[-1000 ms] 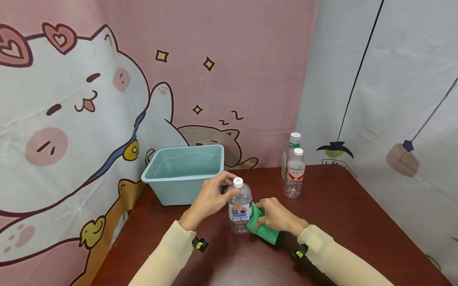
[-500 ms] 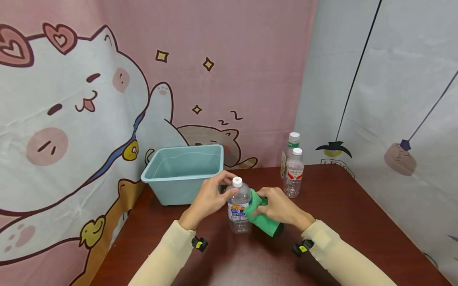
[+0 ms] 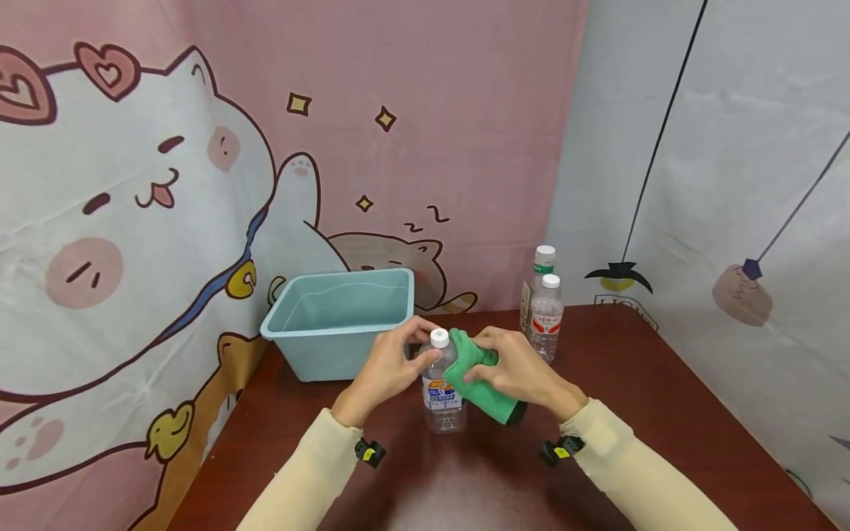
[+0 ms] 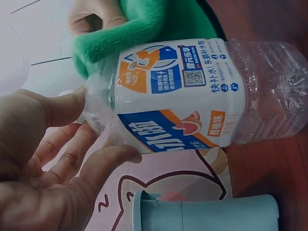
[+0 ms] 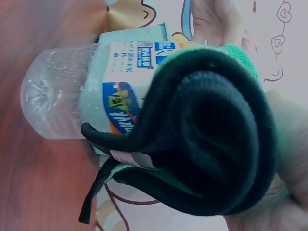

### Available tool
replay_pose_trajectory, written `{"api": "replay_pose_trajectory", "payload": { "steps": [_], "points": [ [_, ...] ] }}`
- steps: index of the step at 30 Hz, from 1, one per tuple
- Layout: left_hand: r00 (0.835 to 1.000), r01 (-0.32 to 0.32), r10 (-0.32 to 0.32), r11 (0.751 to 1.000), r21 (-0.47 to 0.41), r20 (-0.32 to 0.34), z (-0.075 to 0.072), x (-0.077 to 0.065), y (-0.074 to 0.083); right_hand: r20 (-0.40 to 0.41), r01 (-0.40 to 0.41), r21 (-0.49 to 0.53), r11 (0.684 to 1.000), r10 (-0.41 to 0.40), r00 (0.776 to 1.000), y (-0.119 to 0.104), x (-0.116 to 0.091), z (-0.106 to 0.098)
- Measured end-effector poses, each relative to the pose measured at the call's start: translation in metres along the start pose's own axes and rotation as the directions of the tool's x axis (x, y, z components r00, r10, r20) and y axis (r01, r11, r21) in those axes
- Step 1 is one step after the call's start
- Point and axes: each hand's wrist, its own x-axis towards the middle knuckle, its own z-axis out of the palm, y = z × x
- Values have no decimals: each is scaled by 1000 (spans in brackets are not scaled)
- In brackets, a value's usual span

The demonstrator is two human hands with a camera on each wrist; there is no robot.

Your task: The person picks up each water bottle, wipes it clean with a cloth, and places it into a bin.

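A clear plastic bottle (image 3: 443, 420) with a white cap and a blue, orange and white label stands upright on the table. My left hand (image 3: 395, 361) grips its shoulder just below the cap, thumb in front. In my right hand (image 3: 521, 369) is a bunched green cloth (image 3: 488, 394), pressed against the bottle's upper right side. The left wrist view shows the cloth (image 4: 144, 24) touching the bottle (image 4: 192, 96) by the shoulder. From the right wrist, the cloth's rolled dark edge (image 5: 216, 130) covers part of the label.
A light blue plastic bin (image 3: 332, 354) stands at the back left, behind my left hand. Two more clear bottles stand at the back right: one with a red label (image 3: 546, 324), another with a green neck band (image 3: 539, 269) behind it. A printed curtain hangs behind the table (image 3: 631, 383).
My right hand has slid the green cloth up the bottle's right side, from the label toward the shoulder. My left hand and the bottle have stayed in place.
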Motion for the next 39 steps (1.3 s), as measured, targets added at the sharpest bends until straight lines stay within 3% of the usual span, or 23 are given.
{"api": "replay_pose_trajectory", "payload": {
  "steps": [7, 19, 32, 39],
  "points": [
    [1000, 0, 0, 1000, 14, 16, -3, 2, 1, -61, 21, 2, 1000, -21, 998, -11, 12, -2],
    [999, -7, 8, 1000, -11, 37, -4, 3, 0, -33, -24, 0, 1000, 24, 999, -10, 11, -15],
    [998, 27, -26, 999, 18, -56, 12, 8, 10, -107, -110, 24, 994, 112, 988, -1, 4, -41],
    [999, 38, -38, 999, -21, -1, 6, 4, 9, -88, -126, 45, 991, 130, 988, 2, 4, -43]
  ]
}}
